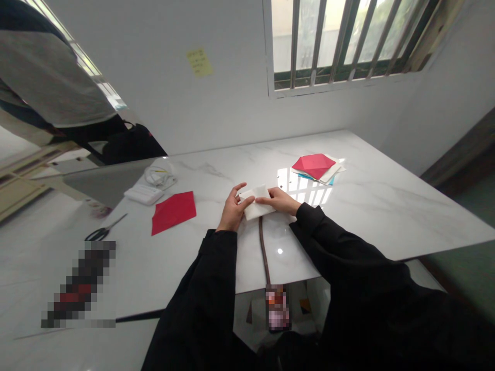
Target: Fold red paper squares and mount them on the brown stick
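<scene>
A small white piece of folded paper (258,208) is held between my two hands just over the marble-patterned table (216,268). My left hand (233,208) grips its left side, thumb on top, with the index finger raised. From the right, my right hand (283,200) pinches the paper, its thumb close to the left thumb. The fingers beneath the paper are hidden. Left of my hands lies a red sheet of paper (175,212). Farther back on the right, a red folded paper (314,165) tops a stack of white and blue papers.
Scissors (104,230) lie at the left, near a blurred dark object (79,286). Behind them are a white box (144,194) and a coiled white cable (159,175). A brown cord (264,250) runs toward the front edge. Another person (58,77) stands at the upper left.
</scene>
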Available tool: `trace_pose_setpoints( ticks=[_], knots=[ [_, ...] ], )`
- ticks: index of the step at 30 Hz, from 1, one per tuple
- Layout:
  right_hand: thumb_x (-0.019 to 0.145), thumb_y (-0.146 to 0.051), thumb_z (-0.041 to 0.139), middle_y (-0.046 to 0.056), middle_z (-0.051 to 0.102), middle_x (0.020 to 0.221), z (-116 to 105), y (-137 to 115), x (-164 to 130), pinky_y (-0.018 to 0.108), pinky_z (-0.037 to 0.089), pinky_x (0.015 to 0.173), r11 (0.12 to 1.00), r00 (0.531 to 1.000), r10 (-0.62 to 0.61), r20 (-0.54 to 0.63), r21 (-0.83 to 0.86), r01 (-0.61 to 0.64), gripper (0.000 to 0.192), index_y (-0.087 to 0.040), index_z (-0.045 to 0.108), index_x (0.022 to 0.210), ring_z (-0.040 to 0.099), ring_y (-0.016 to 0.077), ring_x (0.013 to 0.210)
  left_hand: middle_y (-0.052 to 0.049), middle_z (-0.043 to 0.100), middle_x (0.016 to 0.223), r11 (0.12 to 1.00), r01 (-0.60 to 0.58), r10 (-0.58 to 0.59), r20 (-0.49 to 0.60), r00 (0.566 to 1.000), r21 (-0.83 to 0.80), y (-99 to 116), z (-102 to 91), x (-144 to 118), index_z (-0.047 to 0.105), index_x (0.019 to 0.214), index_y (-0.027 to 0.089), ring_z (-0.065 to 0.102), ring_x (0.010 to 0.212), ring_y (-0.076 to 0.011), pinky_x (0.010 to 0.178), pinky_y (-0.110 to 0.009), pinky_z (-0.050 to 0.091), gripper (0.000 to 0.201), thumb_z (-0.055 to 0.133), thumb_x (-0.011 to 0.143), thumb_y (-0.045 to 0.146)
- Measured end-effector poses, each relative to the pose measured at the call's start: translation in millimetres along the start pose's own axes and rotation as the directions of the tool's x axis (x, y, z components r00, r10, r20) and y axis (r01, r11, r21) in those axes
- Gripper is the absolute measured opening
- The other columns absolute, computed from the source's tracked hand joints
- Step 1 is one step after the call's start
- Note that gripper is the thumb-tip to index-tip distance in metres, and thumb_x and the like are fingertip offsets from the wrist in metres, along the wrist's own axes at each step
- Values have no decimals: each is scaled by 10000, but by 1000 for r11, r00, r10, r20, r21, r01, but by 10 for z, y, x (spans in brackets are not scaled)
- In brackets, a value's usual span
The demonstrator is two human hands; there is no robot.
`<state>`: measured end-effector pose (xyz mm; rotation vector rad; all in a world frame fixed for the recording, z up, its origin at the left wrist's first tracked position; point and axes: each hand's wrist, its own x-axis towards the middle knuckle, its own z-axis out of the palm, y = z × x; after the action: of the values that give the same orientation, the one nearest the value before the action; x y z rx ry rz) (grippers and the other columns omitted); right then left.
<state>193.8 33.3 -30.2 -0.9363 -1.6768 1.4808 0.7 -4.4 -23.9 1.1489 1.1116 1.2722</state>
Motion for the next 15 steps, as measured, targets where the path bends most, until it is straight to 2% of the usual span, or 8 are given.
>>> trace_pose_setpoints(
  ticks=[3,5,10,15],
  knots=[
    [894,-350,771,71,777,901,2,-8,2,246,487,688,1000,998,16,-58,27,-14,275,-97,783,1003,656,161,751,-66,762,1055,999,34,-35,75,997,3,-24,-24,-8,424,1559,225,731,846,-200,767,-284,571,1106,962,602,361],
    [885,-335,771,56,755,838,4,-16,3,240,460,634,998,994,51,-93,44,-47,260,-93,772,979,613,142,682,-73,772,1069,999,33,-36,84,996,33,-43,-47,-4,426,1566,236,738,833,-201,762,-286,574,1120,966,590,341],
    [869,-381,770,1,667,690,18,1,14,228,389,536,993,992,74,-100,99,-64,277,-112,745,930,514,115,578,-103,795,1055,998,45,-46,18,999,40,-62,-74,21,456,1540,210,748,786,-216,681,-282,567,1048,943,629,391],
    [872,-340,762,-3,648,665,33,20,24,228,389,517,993,991,79,-110,96,-68,227,-116,730,882,517,117,568,-104,799,1014,998,29,-27,-23,999,56,-72,-60,30,611,1357,164,734,771,-208,668,-282,565,845,948,631,436]
  ],
)
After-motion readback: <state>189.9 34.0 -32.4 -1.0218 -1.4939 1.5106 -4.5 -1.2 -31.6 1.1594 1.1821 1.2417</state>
